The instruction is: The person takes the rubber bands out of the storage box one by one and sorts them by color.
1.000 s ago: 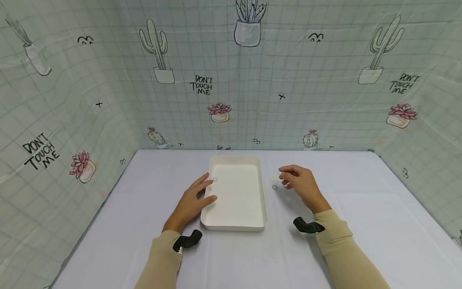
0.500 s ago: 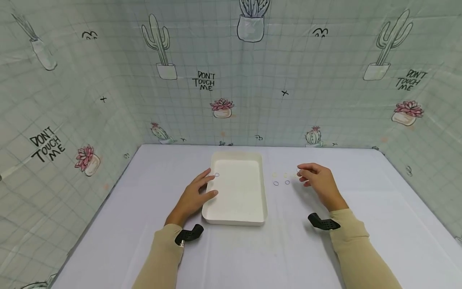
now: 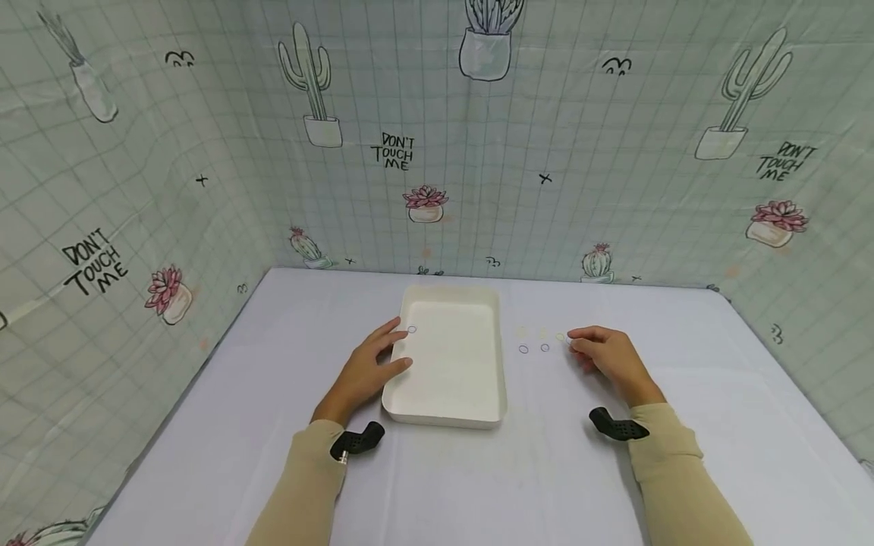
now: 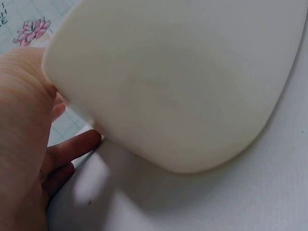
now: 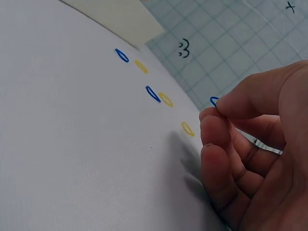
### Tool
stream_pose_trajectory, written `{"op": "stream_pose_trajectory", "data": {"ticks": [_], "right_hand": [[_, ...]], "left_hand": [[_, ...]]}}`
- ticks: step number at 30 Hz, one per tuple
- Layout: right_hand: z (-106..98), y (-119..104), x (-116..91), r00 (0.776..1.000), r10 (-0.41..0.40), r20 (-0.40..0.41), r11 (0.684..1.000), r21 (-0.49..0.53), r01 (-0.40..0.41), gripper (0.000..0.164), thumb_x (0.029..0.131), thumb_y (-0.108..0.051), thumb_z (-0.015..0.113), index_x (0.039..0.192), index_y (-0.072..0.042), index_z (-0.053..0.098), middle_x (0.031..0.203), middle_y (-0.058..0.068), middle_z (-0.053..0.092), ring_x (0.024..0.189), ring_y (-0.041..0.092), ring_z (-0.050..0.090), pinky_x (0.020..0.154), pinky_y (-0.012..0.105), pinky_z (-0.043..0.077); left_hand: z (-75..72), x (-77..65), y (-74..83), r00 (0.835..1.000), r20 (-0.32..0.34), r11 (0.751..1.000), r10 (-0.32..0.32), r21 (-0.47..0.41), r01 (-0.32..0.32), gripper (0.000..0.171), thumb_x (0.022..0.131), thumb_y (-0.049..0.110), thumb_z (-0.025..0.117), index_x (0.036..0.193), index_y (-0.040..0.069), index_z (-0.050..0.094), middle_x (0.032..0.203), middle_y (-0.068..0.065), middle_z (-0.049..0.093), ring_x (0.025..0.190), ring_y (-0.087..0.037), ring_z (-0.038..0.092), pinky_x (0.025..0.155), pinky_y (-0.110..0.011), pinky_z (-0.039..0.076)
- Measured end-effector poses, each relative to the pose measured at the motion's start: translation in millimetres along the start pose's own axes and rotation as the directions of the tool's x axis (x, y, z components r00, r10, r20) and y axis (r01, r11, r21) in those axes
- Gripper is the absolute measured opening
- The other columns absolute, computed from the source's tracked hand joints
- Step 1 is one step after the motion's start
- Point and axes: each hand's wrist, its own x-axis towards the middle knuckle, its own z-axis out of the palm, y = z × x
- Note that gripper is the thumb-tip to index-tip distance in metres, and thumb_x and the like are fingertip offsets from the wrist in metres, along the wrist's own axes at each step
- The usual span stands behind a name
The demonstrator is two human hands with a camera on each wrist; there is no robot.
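Observation:
My right hand [image 3: 608, 356] is low over the table, right of the tray. Thumb and index fingertip pinch a small thin blue ring [image 5: 214, 101]; the other fingers are curled. Left of this hand lie two blue rings [image 5: 152, 94] and three yellow rings [image 5: 165, 99], laid out in two rows. My left hand [image 3: 365, 371] rests over the left rim of a shallow white tray [image 3: 447, 419], thumb and two fingertips reaching inside. Another blue ring [image 3: 412, 329] shows beside its fingertip. In the left wrist view, two fingers sit outside the tray wall, the thumb hidden.
A white cloth [image 3: 437, 485] covers the table. Behind it and along both sides hangs a gridded curtain [image 3: 464, 144] printed with cacti. Black wrist mounts [image 3: 617, 425] jut from both sleeves.
My right hand has moved right from near the tray, then lowered. The blue and yellow rings it partly covered now show in rows. My left hand stays on the tray rim.

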Motion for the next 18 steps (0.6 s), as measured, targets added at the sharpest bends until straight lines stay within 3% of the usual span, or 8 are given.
{"op": "stream_pose_trajectory", "data": {"ticks": [6, 18], "right_hand": [[4.4, 2.3, 2.3, 0.999, -0.026, -0.022, 0.999, -0.031, 0.025, 0.032, 0.095, -0.016, 0.064, 0.122, 0.003, 0.066, 0.086, 0.010, 0.066, 0.070, 0.016, 0.060, 0.063, 0.027, 0.056], [17.0, 5.5, 2.3, 0.996, -0.061, -0.071, 0.977, -0.208, 0.046, 0.025, 0.097, -0.016, 0.062, 0.114, -0.002, 0.073, 0.085, 0.007, 0.066, 0.073, 0.019, 0.059, 0.061, 0.027, 0.053]], "left_hand": [[0.5, -1.2, 0.5, 1.000, -0.015, 1.000, 0.007, -0.009, -0.007, 0.055, 0.093, 0.032, 0.071, 0.144, 0.017, 0.056, 0.159, 0.016, 0.033, 0.148, -0.019, 0.027, 0.120, -0.050, 0.023], [2.4, -2.8, -0.8, 1.000, -0.021, 1.000, 0.010, -0.001, -0.010, 0.054, 0.093, 0.033, 0.072, 0.143, 0.018, 0.058, 0.158, 0.015, 0.034, 0.148, -0.019, 0.027, 0.119, -0.050, 0.024]]}}
